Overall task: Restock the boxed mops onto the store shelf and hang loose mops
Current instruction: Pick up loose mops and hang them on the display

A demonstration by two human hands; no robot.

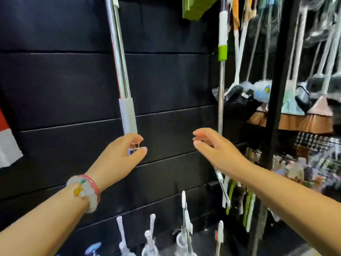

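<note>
A loose mop with a chrome pole [118,58] and a grey grip [128,117] hangs head-up against the black slat wall [55,89]. My left hand [121,154], with bead bracelets on its wrist, pinches the lower tip of that grip between thumb and fingers. My right hand [215,146] is held up beside it, fingers apart and holding nothing. Just behind the right hand hangs a second mop with a thin metal pole [220,100] and a white and green grip [222,37]. A green mop head [197,6] shows at the top.
To the right, past a black upright post [276,89], hang several brooms and brushes [295,100]. Several white mop handle tops [184,209] stand up from below. A red and white box edge [7,145] shows at the far left.
</note>
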